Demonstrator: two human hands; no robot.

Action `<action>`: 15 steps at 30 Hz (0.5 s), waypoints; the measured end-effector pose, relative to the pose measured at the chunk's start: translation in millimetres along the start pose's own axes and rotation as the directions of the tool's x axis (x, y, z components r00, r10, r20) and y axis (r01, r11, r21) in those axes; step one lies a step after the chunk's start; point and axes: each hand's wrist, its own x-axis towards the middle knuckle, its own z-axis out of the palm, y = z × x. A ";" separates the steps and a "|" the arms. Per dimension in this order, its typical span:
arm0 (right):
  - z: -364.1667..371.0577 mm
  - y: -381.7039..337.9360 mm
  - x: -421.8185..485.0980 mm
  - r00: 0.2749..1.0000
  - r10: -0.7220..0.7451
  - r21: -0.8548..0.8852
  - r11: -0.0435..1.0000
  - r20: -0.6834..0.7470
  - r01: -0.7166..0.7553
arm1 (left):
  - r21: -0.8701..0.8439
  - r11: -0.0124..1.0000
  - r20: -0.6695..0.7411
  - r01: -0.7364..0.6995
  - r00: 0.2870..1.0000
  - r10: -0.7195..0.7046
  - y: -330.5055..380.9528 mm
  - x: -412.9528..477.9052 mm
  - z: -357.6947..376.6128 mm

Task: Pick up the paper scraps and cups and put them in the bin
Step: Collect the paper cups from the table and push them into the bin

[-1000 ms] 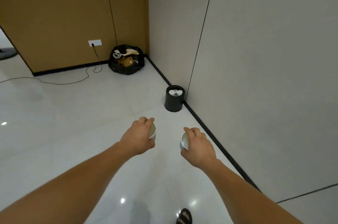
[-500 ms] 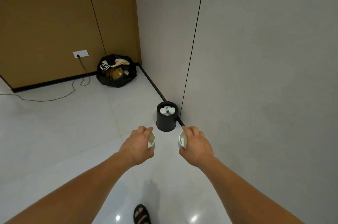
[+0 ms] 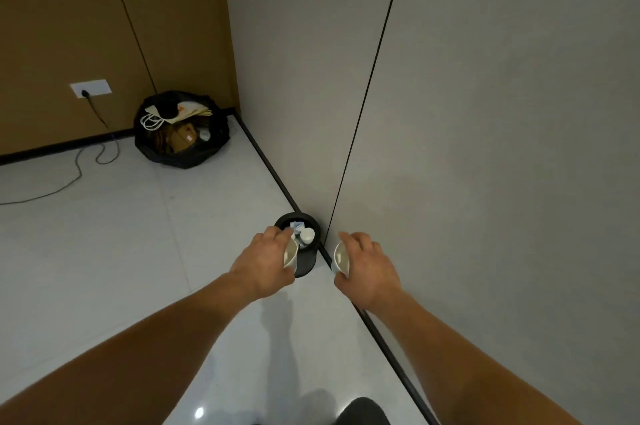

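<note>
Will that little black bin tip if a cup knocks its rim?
Possibly: the black bin looks small and probably light, holding only paper scraps and a cup. The wall directly behind should brace it against pushes that way.

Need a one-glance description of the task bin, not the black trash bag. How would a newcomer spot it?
Follow the black baseboard along the grey wall toward the camera from the brown-panelled corner. The bin stands on the white floor against that baseboard, just beyond the left hand. Unlike the slumped black bag in the corner, it is a small rigid black cylinder holding white cups and paper scraps.
</note>
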 end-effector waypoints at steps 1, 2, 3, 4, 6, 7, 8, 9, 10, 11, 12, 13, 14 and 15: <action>0.2 5.6 17.9 1.000 0.002 0.006 1.000 0.007 -0.002 | 0.001 1.000 0.011 0.000 1.000 0.000 -0.3 18.8 -0.6; 0.4 11.5 36.8 1.000 0.004 0.011 1.000 0.016 -0.004 | -0.001 1.000 0.019 0.002 1.000 -0.002 -1.3 38.2 -1.0; 1.0 18.0 56.6 1.000 -0.002 0.012 1.000 0.026 0.002 | -0.006 1.000 0.023 0.007 1.000 -0.006 -3.2 57.6 -0.8; 2.0 24.7 77.1 0.999 -0.015 0.010 1.000 0.039 0.015 | -0.012 1.000 0.022 0.015 1.000 -0.015 -5.0 76.9 -0.4; 2.9 36.1 118.2 0.997 -0.045 0.013 0.999 0.065 0.045 | -0.036 0.998 0.021 0.051 0.999 -0.050 -7.3 113.1 0.2; 2.4 40.4 138.4 0.995 -0.062 0.013 0.998 0.073 0.062 | -0.042 0.996 0.021 0.072 0.997 -0.072 -8.4 129.9 0.5; 2.0 44.1 159.0 0.994 -0.081 0.010 0.997 0.079 0.081 | -0.043 0.995 0.027 0.095 0.995 -0.094 -10.0 146.4 1.4; 1.8 47.1 179.6 0.991 -0.102 0.007 0.995 0.088 0.102 | -0.050 0.991 0.034 0.121 0.992 -0.119 -12.6 162.4 3.4; 1.9 49.2 199.1 0.987 -0.123 0.004 0.992 0.101 0.124 | -0.062 0.987 0.039 0.146 0.989 -0.143 -15.8 176.6 6.0; 2.9 51.3 218.0 0.983 -0.143 -0.001 0.990 0.114 0.144 | -0.076 0.983 0.038 0.169 0.985 -0.166 -19.8 190.3 9.1; 4.8 53.1 236.5 0.979 -0.160 -0.005 0.987 0.125 0.162 | -0.089 0.978 0.035 0.189 0.982 -0.187 -24.4 203.6 12.2; 7.9 54.3 253.9 0.976 -0.173 -0.005 0.984 0.135 0.176 | -0.106 0.972 0.034 0.209 0.978 -0.206 -29.7 216.4 16.0; 13.1 55.6 270.3 0.972 -0.181 -0.006 0.983 0.152 0.184 | -0.122 0.966 0.037 0.228 0.974 -0.225 -35.9 229.0 21.2; 20.2 57.4 286.5 0.968 -0.182 -0.003 0.983 0.171 0.185 | -0.132 0.962 0.042 0.241 0.971 -0.237 -43.1 242.1 27.7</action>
